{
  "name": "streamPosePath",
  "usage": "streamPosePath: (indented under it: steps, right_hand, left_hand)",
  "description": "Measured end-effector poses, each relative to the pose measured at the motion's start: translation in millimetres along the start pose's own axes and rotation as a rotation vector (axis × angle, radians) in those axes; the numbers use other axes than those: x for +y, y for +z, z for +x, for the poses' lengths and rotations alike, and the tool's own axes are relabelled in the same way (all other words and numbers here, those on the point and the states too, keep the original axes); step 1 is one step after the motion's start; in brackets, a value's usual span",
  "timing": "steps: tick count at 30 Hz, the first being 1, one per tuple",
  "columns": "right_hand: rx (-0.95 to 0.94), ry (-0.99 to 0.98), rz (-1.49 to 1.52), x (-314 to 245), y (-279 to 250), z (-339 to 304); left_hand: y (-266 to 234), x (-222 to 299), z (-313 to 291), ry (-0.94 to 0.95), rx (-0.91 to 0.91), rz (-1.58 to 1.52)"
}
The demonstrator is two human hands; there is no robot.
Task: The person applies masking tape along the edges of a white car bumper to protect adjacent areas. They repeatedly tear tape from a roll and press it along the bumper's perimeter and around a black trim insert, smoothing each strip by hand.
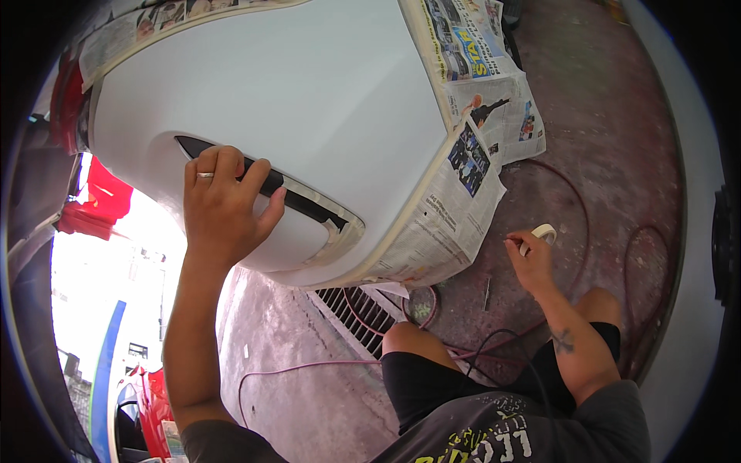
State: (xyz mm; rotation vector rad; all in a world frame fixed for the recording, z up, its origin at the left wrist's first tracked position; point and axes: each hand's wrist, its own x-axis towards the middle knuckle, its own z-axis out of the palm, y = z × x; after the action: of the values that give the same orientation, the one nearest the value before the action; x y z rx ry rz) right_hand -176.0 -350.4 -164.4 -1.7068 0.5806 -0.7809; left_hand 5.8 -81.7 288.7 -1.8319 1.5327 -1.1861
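My left hand (224, 201) reaches up to a pale grey-white car body panel (309, 85). Its fingers curl in at a long black recessed strip (309, 207), with the thumb out along the strip's lower side. The fingertips are hidden, so what they pinch cannot be made out. Cream masking tape (349, 233) edges the strip's right end, where its inner border looks ragged. Off to the right, away from the panel, my right hand (532, 262) is closed round a roll of masking tape (546, 233).
Newspaper sheets (432, 231) are taped along the panel's right edge. A metal drain grate (355, 315) lies below the panel. Reddish hoses (309, 366) cross the stained floor (602, 116), where a thin tool (486, 295) lies. A red car (150, 409) stands at lower left.
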Motion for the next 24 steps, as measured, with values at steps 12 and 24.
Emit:
streamPosePath:
  steps: [12,24]
  right_hand:
    - [-0.015,0.002,-0.001,-6.0,-2.2,2.7]
    - [-0.205,0.014,-0.266,27.3,-14.2,7.2]
  left_hand:
    - [35.6,27.9,-54.4,0.203,-0.161,0.167]
    - [30.3,36.9,-60.1,0.152,0.034,-0.072]
